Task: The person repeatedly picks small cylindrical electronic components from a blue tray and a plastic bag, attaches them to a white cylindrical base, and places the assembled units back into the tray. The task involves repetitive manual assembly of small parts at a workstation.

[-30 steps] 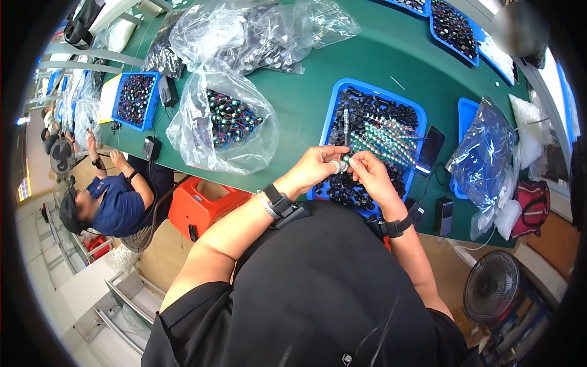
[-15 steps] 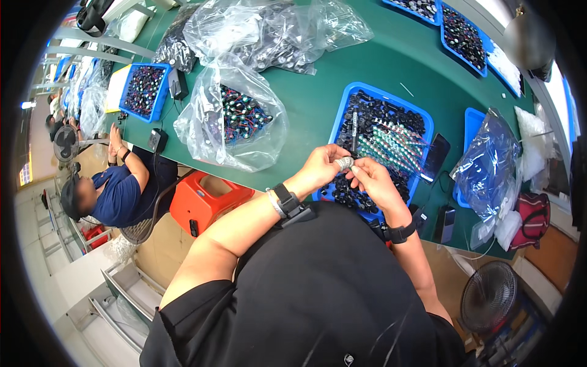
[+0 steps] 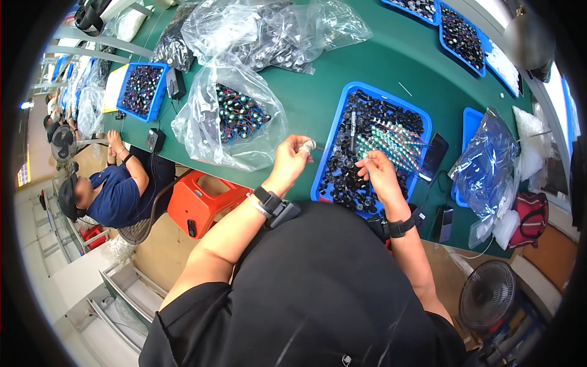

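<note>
My left hand is held just left of the blue tray, thumb and forefinger pinched together. Pale wrapping covers a fingertip, and a thin reddish strand sticks out beside it; whatever the fingers hold is too small to make out. Over the tray's middle, my right hand has its fingers curled and the thumb close to them, their contents unclear. Small black caps fill the tray. On top of them lie rows of small round greenish parts with wires and a dark pen-like stick.
A clear bag of wired parts lies to the left, larger plastic bags behind it. A phone rests by the tray's right side. A red stool stands at the table edge; a co-worker sits at far left.
My hands have come apart. The left moved left and slightly up, off the tray, while the right shifted slightly right and stays over it. The co-worker's hands dropped slightly.
</note>
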Motion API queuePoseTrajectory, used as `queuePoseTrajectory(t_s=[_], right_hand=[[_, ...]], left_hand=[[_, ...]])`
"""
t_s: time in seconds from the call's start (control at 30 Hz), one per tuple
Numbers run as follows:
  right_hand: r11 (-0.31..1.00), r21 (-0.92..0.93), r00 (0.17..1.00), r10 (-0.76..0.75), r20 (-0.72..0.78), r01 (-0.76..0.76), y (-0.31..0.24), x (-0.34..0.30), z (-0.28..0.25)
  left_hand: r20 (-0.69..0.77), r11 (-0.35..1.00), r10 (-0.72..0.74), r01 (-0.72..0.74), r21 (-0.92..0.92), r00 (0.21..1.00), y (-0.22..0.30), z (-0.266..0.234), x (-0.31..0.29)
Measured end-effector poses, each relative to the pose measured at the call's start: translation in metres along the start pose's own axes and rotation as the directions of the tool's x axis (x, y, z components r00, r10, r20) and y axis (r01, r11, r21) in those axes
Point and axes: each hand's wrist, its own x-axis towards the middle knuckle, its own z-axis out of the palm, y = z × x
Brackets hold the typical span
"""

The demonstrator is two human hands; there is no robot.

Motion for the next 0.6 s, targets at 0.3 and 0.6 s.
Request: queuePoseTrajectory(t_s=[0.3, 0.6], right_hand=[[0.998, 0.023, 0.997, 0.058, -0.05, -0.057, 0.013, 0.007, -0.01], [0.997, 0.016, 0.988, 0.082, -0.131, -0.08, 0.023, -0.004, -0.023]], left_hand=[[0.028, 0.993, -0.033, 0.036, -0.115, 0.999, -0.022, -0.028, 0.005], [-0.502, 0.937, 0.323, -0.346, 0.048, 0.802, 0.014, -0.11, 0.034]])
